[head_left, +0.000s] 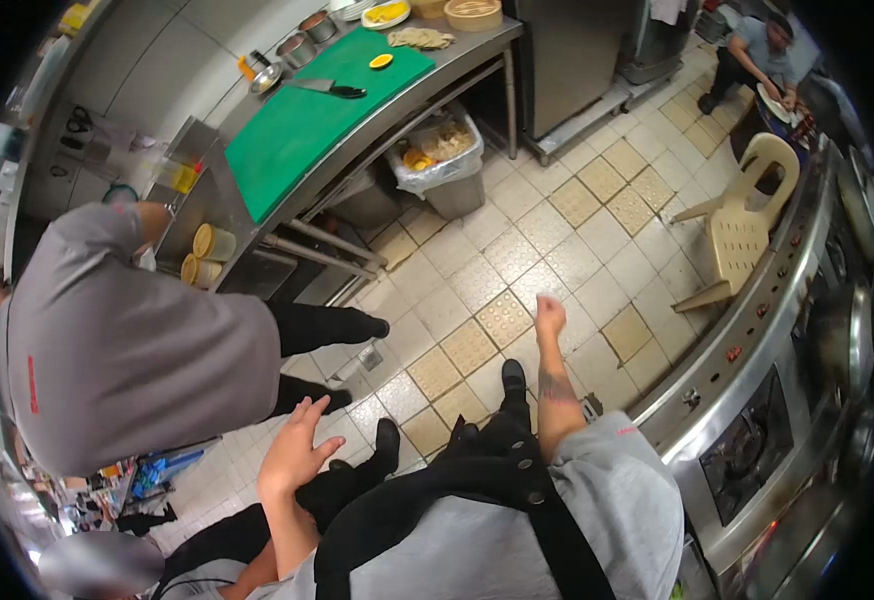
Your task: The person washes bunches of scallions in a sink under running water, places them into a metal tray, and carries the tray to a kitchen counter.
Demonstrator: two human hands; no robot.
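Note:
My left hand is held out low at the left with its fingers apart, and nothing is in it. Nearest to it are the dark trousers and the back of a person in a grey shirt. Further out, over the tiled floor, my right hand is stretched forward with its fingers curled in. I see nothing held in that hand, and it touches nothing. A black apron covers my front.
A green cutting board with a knife and a cut fruit half lies on the steel counter. Below stands a lined bin. At right are a beige chair, a stove and a seated person.

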